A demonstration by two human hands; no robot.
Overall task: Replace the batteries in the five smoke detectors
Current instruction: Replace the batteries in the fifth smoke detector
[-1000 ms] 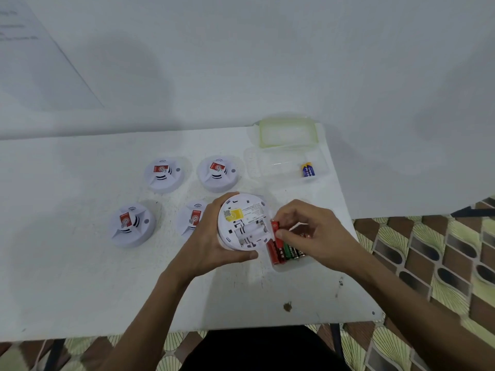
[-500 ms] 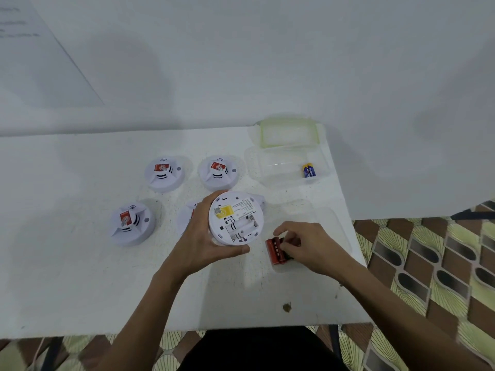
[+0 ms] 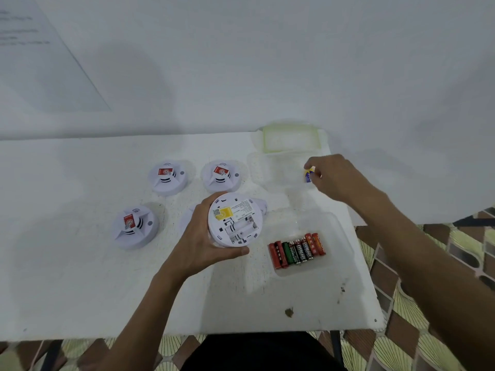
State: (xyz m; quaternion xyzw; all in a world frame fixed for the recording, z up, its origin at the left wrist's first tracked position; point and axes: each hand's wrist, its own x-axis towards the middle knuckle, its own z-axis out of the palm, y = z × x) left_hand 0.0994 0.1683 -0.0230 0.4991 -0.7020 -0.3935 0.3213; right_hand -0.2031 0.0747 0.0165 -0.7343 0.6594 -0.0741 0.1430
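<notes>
My left hand (image 3: pixel 198 242) grips a white smoke detector (image 3: pixel 235 219) turned underside up, and its battery bay shows no batteries. My right hand (image 3: pixel 337 178) reaches into a clear box (image 3: pixel 267 170) at the table's back right, where its fingertips pinch a blue and yellow battery (image 3: pixel 308 177). Three more detectors (image 3: pixel 167 176) (image 3: pixel 221 175) (image 3: pixel 134 226) lie face up on the white table (image 3: pixel 80 277). A fourth detector (image 3: pixel 187 219) is mostly hidden behind my left hand.
Several red, green and black batteries (image 3: pixel 297 250) lie side by side in a clear tray (image 3: pixel 334 223) near the table's right edge. A greenish lid (image 3: pixel 290 139) lies behind the clear box. A white wall stands at the back. Patterned floor shows to the right.
My right hand let go of the red battery in the near tray and moved back right to the clear box. My left hand tilted the detector slightly.
</notes>
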